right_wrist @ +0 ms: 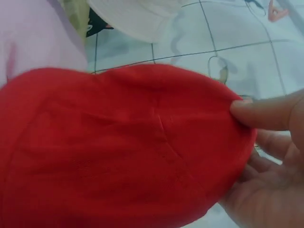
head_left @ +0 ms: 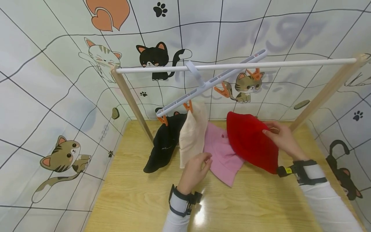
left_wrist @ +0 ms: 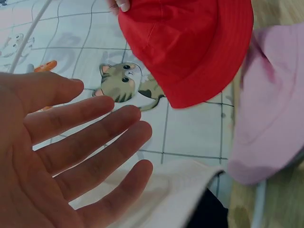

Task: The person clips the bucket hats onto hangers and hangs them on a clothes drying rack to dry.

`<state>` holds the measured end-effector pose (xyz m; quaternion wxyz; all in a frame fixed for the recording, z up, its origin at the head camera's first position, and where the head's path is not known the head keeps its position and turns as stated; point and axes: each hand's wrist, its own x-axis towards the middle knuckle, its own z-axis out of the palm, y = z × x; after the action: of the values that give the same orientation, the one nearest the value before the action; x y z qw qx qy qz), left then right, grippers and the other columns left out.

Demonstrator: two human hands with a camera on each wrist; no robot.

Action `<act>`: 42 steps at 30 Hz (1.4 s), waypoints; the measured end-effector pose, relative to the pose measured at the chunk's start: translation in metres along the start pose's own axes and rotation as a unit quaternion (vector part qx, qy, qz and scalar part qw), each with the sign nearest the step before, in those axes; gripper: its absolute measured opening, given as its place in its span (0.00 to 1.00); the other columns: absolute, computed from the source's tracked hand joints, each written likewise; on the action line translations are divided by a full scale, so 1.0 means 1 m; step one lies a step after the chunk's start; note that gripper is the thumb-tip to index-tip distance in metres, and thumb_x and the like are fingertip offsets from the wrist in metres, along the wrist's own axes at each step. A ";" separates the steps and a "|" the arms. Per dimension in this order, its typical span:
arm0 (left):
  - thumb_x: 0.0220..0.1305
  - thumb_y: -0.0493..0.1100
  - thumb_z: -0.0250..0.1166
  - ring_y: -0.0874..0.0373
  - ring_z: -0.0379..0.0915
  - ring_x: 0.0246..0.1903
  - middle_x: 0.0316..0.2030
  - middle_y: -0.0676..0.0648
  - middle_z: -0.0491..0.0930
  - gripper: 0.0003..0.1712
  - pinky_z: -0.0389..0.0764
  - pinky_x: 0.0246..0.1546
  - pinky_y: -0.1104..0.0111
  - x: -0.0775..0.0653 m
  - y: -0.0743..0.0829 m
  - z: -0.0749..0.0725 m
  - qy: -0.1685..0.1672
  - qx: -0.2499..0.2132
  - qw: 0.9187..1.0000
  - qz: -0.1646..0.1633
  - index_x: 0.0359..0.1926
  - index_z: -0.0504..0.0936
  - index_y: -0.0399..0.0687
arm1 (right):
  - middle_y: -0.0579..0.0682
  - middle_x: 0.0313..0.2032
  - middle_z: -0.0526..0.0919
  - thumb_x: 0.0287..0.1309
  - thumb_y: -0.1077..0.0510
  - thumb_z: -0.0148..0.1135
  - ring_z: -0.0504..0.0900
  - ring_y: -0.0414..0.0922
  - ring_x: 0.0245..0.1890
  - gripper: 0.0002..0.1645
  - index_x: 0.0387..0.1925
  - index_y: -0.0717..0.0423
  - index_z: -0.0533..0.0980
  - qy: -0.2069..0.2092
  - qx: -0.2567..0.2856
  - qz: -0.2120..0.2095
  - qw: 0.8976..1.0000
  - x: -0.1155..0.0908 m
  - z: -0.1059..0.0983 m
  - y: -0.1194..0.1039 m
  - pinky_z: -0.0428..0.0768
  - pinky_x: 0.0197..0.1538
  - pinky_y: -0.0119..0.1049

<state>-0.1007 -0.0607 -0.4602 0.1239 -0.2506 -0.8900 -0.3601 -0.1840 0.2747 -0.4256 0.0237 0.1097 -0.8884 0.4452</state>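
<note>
My right hand pinches the crown of a red bucket hat, thumb on the near side and fingers behind, as the right wrist view shows. The hat is held up with its brim toward the lower left. My left hand holds nothing, its fingers loosely spread in the left wrist view, near a pink bucket hat on the wooden table. A cream hat and a black hat hang by orange clips from the left half of a pale blue hanger.
The hanger hooks over a white rod between two wooden posts. Two more orange clips hang on its right half with nothing in them. Walls with cat drawings enclose the wooden table behind and at both sides.
</note>
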 end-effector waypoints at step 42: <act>0.59 0.42 0.70 0.58 0.72 0.44 0.44 0.47 0.79 0.17 0.71 0.45 0.76 0.063 0.045 0.014 -0.049 0.050 0.997 0.033 0.48 0.79 0.44 | 0.49 0.44 0.82 0.50 0.77 0.65 0.80 0.45 0.42 0.23 0.47 0.57 0.77 -0.152 0.002 -0.231 0.961 -0.017 0.046 -0.057 0.81 0.45 0.40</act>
<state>-0.1304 -0.0001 -0.4187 0.1046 -0.2909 -0.9030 -0.2983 -0.1527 0.2075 -0.4107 -0.0094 0.3783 -0.8309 0.4079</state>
